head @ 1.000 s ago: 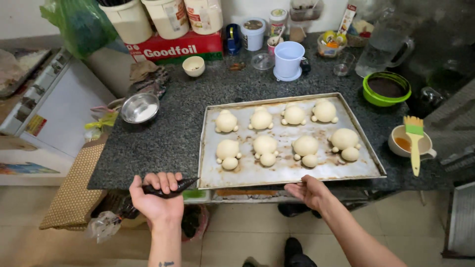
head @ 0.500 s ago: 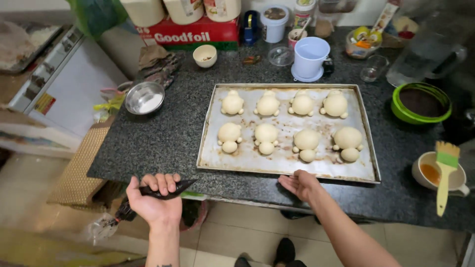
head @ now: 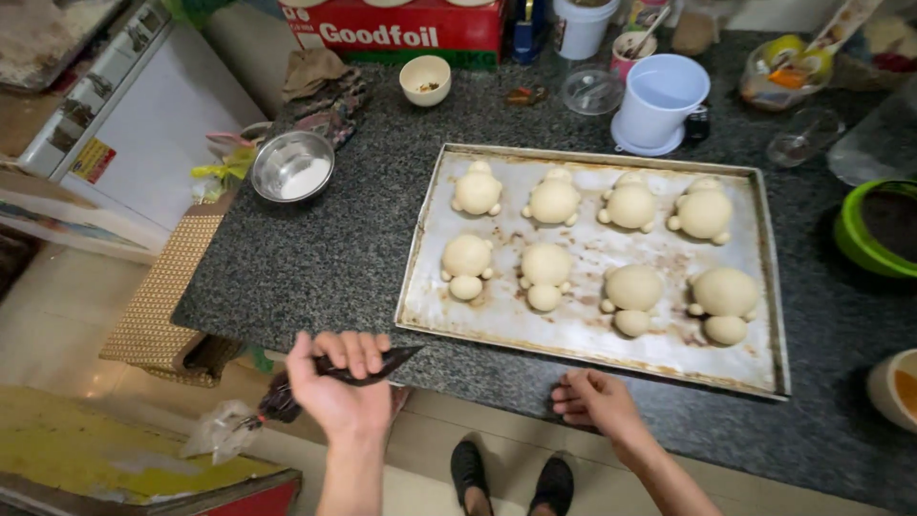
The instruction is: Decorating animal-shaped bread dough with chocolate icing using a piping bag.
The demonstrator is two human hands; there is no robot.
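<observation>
A metal baking tray (head: 592,334) lies on the dark granite counter (head: 344,248) and carries several pale, animal-shaped dough pieces (head: 545,276) in two rows. My left hand (head: 336,386) hangs at the counter's near edge, closed around a dark-filled piping bag (head: 368,366) whose tip points right toward the tray. The bag's clear plastic tail (head: 222,430) trails down to the left. My right hand (head: 597,401) rests with curled fingers on the counter edge just below the tray's front rim and holds nothing.
A steel bowl (head: 292,166) sits at the counter's left. A small cream bowl (head: 425,78), a white cup (head: 658,99), jars and a red box (head: 392,29) line the back. A green-rimmed bowl (head: 869,229) stands right. A woven mat (head: 158,306) hangs off left.
The view has shifted left and closer to the counter. My right hand has slid off the tray's front edge onto the counter edge. My left hand still holds the piping bag.
</observation>
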